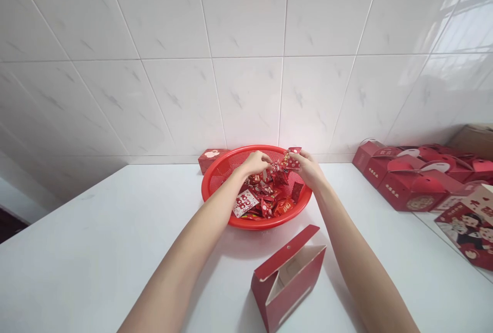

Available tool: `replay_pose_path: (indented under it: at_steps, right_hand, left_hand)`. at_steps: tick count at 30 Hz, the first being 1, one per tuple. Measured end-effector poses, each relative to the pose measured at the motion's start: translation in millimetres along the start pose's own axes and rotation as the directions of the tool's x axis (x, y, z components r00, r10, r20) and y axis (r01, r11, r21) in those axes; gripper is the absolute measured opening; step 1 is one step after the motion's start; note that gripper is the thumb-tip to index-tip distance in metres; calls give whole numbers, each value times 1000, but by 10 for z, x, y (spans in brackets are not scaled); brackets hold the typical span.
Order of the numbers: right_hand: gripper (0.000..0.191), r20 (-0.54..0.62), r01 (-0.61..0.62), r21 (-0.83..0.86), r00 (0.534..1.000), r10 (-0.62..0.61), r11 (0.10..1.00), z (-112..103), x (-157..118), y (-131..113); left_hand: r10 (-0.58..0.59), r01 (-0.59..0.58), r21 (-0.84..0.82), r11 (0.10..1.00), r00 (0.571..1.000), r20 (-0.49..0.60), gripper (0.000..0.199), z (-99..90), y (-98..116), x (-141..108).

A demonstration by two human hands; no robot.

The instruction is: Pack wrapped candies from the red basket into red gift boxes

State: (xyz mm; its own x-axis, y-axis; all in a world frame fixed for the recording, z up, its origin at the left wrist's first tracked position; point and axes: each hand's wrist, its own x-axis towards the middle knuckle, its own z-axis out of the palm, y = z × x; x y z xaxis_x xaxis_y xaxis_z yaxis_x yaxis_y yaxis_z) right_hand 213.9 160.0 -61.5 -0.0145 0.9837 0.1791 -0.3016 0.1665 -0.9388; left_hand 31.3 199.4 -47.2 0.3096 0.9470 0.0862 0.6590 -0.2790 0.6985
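Observation:
A round red plastic basket (256,224) stands near the tiled wall, with many small red wrapped packets (265,189) inside. My left hand (257,162) reaches over the basket's middle, its fingers bent down among the packets; what they grip, if anything, is too small to name. At the basket's right rim my right hand (308,166) pinches a red patterned packet (295,158). A white and red square packet (245,203) lies at the left of the pile. In front of the basket, between my forearms, stands a dark red carton (295,289) with its top open.
Behind the basket's left rim is a small red box (210,158) against the wall. Several red handled boxes (416,184) stand at the right, with a printed box (468,225) nearer the right edge. A brown cardboard box (472,140) sits behind them.

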Motion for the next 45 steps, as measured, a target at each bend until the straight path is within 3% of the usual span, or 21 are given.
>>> replay_pose_path:
  at_steps: [4,7,9,10,13,15,20,29,37,45]
  right_hand:
    - [29,-5,7,4,1000,-7,1000,7,-5,3]
    - [29,-12,16,-1,1000,-16,1000,8,-1,14]
    - [30,-18,22,-6,1000,-22,1000,7,5,23]
    - [30,-21,25,-8,999,-25,1000,7,7,27]
    - [30,-22,30,-19,999,-31,999,10,6,30]
    - [29,-23,29,-27,999,-30,999,11,0,26]
    - [25,-25,19,-46,999,-20,999,13,-17,13]
    - [24,-18,27,-50,999,-28,998,22,-15,20]
    - [24,-8,41,-78,999,-42,996,20,-2,35]
    - [21,4,45,-183,999,-45,982,15,3,54]
  left_hand:
    - [15,-7,57,998,990,-142,14,-11,-20,0]
    - [77,-71,62,996,992,-101,22,49,36,-39]
    - [109,-113,45,993,990,90,17,127,101,-82]
    - [112,-127,48,991,966,233,14,172,138,-104]
    - [48,-147,122,982,809,586,11,298,249,-153]
    - [-5,-147,178,973,757,653,12,351,315,-165]
    - [-98,-78,208,975,692,715,12,400,386,-167]
    - [-123,-18,188,982,697,707,17,461,287,-118]
    - [-193,-27,274,961,645,739,14,379,408,-183]
    - [-250,-44,366,930,654,714,18,385,448,-220]
